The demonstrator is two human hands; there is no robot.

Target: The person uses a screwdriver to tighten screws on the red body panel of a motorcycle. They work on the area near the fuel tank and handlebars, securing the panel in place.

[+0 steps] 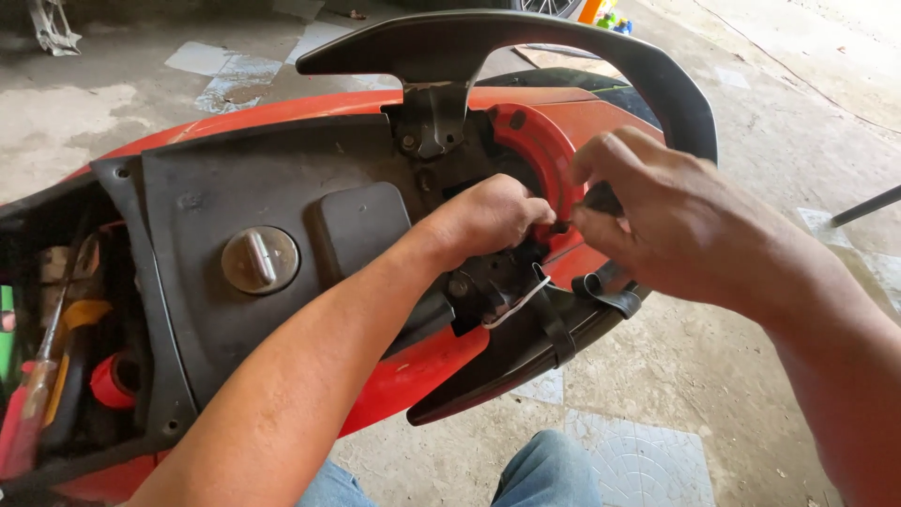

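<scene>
A red scooter's rear end (282,108) lies before me with its seat off, showing a black under-seat panel (216,207) and a black grab rail (526,38). My left hand (488,221) is closed around a small part at the black latch bracket (488,286) near the tail. My right hand (657,221) pinches a dark-handled tool, probably a screwdriver (601,199), its tip pointing at the same spot beside the left fingers. A white wire and black straps (610,296) hang below the bracket.
A round metal fuel cap (260,259) sits in the black panel. The open compartment at left holds a red-handled screwdriver (28,413) and other tools. Concrete floor with tiles surrounds the scooter. My blue-jeaned knees (544,474) are at the bottom.
</scene>
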